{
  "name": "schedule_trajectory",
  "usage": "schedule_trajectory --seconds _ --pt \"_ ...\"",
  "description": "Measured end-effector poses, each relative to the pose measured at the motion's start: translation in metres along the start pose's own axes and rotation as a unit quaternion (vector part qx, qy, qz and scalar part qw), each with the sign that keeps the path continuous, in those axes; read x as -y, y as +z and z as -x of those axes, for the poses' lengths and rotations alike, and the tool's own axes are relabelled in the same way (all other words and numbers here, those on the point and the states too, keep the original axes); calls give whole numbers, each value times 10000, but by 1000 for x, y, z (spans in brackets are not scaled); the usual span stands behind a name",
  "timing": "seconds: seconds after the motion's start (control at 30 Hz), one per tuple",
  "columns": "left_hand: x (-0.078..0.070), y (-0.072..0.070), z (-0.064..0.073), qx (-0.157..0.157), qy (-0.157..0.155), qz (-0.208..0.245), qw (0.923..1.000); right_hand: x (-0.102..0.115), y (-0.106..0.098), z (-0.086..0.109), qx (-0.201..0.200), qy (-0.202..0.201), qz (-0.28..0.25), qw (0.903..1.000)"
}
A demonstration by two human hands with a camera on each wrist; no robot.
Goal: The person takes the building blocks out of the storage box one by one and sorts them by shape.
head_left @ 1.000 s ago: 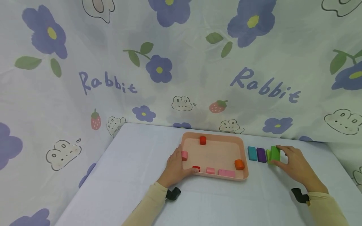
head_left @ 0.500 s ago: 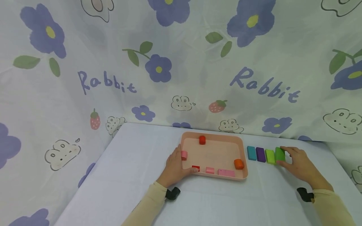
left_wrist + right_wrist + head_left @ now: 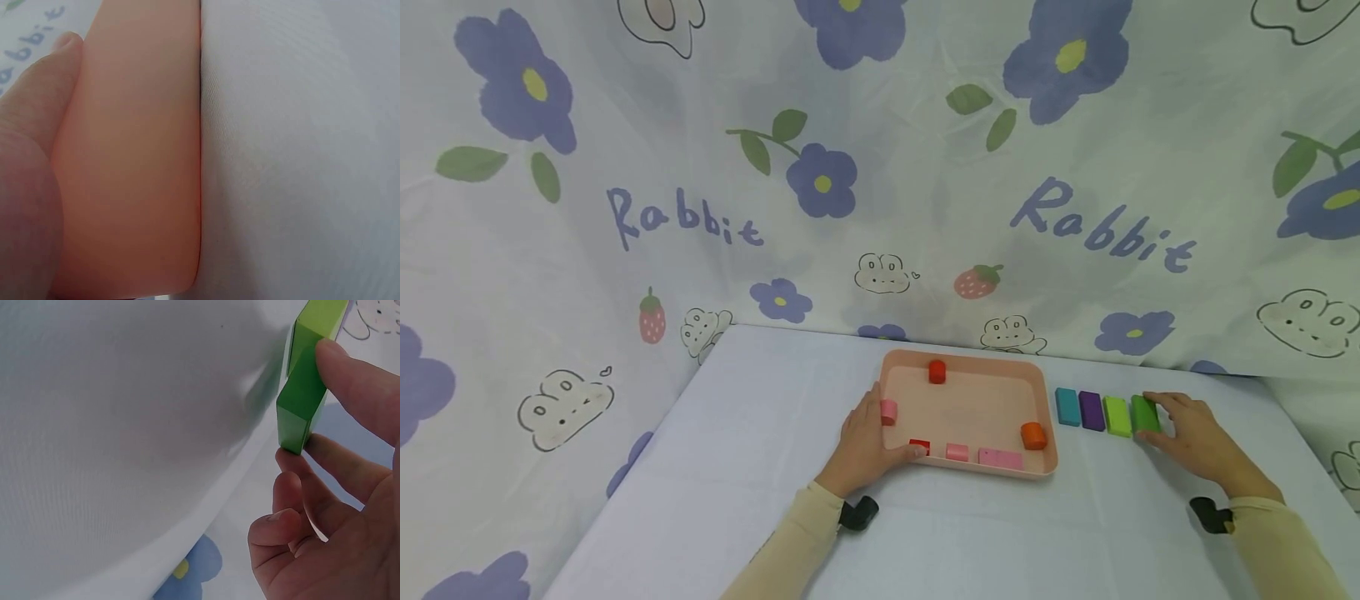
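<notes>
My right hand [image 3: 1187, 432] pinches a green rectangular block [image 3: 1145, 414] between thumb and fingers, at the right end of a row. In the right wrist view the green block [image 3: 303, 394] is gripped at its ends, close against a lime block [image 3: 319, 322]. That lime block [image 3: 1117, 416] stands beside a purple block [image 3: 1092, 411] and a teal block [image 3: 1067, 407]. My left hand [image 3: 867, 442] holds the corner of a peach tray [image 3: 970, 467], thumb over the front rim and fingers along the left side. The left wrist view has the thumb [image 3: 47, 87] against the tray's wall [image 3: 137, 137].
Inside the tray lie a red cylinder [image 3: 937, 372], an orange cylinder [image 3: 1033, 436], a pink cylinder [image 3: 888, 412], another pink piece [image 3: 957, 452], a long pink block [image 3: 1000, 459] and a red block [image 3: 919, 447] partly under the thumb. A patterned curtain [image 3: 895, 167] hangs behind the white table [image 3: 760, 417].
My right hand has moved the green block right from in front of the lime block, then lowered it beside that block, uncovering the lime one. The left hand and tray stay put.
</notes>
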State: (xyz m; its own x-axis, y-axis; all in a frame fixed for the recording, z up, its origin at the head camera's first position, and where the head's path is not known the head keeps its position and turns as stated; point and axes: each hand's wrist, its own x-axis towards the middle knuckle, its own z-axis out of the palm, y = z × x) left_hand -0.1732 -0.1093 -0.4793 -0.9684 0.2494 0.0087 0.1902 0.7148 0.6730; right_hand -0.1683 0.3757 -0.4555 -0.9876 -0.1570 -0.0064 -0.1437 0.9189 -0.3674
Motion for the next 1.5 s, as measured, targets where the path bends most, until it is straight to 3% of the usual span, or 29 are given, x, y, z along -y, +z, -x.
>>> schedule_trajectory --seconds 0.3,0.5,0.8,1.03,1.33,1.5 --pt "2 0 1 -31 87 -39 9999 -6 5 -3 101 -64 92 9999" --pt "2 0 1 4 -22 7 10000 -9 8 -2 113 -137 76 9998" --pt "1 1 0 12 -70 -51 10000 -5 5 1 67 38 92 9999" --pt "1 1 -1 39 -142 -55 9999 8 0 2 -46 -30 -19 10000" --pt "0 -1 0 24 -40 17 10000 33 -3 -1 -468 -601 -106 9970" --pt "0 -1 0 44 -58 1 10000 50 -4 -4 -525 -688 -204 9960"
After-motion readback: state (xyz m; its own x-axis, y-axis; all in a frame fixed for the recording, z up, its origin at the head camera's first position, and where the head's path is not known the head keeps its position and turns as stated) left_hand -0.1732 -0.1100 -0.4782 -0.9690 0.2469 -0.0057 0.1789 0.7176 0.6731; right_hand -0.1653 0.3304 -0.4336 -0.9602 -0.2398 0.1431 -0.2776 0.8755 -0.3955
